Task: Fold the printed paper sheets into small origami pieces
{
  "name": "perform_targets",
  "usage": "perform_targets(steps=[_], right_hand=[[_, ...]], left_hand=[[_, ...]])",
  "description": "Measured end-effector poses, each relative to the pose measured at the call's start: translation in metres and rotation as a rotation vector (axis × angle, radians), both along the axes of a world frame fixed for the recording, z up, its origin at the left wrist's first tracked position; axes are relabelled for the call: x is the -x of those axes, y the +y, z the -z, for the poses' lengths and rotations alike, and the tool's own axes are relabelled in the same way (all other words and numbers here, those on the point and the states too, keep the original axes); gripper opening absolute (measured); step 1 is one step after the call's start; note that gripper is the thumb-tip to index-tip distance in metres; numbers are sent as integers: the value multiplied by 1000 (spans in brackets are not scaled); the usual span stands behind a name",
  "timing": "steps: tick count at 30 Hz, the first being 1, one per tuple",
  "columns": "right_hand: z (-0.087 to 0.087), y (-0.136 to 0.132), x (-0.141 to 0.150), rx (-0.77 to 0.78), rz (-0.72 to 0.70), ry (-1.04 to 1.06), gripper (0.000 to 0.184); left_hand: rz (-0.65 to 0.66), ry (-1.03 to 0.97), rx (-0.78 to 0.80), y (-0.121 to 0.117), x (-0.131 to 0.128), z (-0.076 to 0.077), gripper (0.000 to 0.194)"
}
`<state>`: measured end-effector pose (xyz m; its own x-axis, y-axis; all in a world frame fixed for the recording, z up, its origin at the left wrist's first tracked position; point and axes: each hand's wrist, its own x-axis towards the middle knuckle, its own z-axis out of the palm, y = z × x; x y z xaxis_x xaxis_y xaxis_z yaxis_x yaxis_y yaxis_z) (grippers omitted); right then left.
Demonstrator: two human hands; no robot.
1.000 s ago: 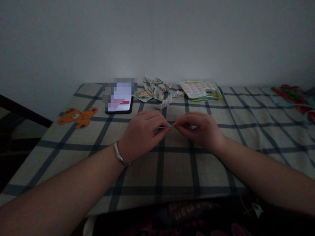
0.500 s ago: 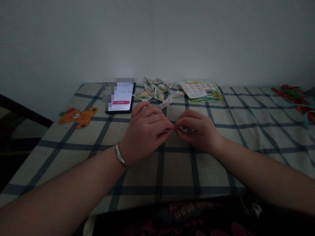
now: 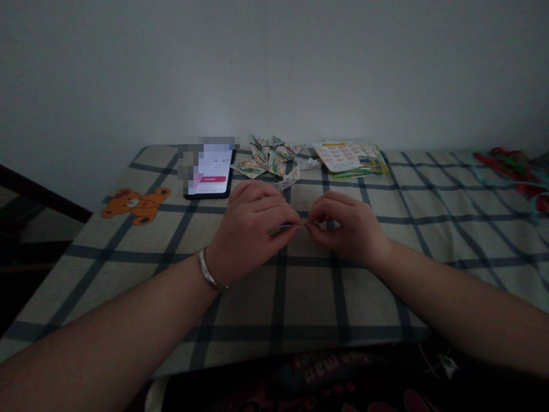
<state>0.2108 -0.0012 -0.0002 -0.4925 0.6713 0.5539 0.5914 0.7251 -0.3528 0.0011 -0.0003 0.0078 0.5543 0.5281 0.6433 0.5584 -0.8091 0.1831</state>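
Note:
Over the middle of the checked tablecloth [image 3: 253, 309], my left hand [image 3: 257, 226] is closed in a pinch on a small thin piece of paper [image 3: 283, 226]. Only a pale edge of it shows between thumb and forefinger; the rest is hidden. My right hand [image 3: 347, 226] faces it, thumb and forefinger pinched together at what looks like the paper's other end. A narrow gap separates the two sets of fingertips. Just beyond the hands lie several folded strips of printed paper [image 3: 274, 157] in a loose heap.
Behind and left stands a phone [image 3: 212, 171] with its screen lit. A stack of printed sheets [image 3: 343, 157] lies at the back, near the wall [image 3: 274, 68]. An orange bear figure [image 3: 136, 205] is at left; red and green material [image 3: 518, 171] lies far right.
My fingertips have drawn slightly apart, and a small gap shows between the two hands. The left hand's fingers have lowered and curled a little. The things on the table stay where they were.

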Motion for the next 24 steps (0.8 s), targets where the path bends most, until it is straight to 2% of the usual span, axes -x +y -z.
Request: perform_targets(steps=[5, 11, 16, 24], right_hand=[[0, 3, -3, -8, 2, -40, 5], [1, 10, -10, 25, 58, -13, 4], [2, 14, -13, 105, 115, -6, 1], [4, 17, -14, 176, 135, 7, 0]], left_hand=[[4, 18, 77, 2, 1, 3, 4], [-82, 31, 231, 7, 6, 8, 11], [-156, 57, 222, 14, 10, 8, 16], [-150, 129, 252, 18, 12, 8, 21]])
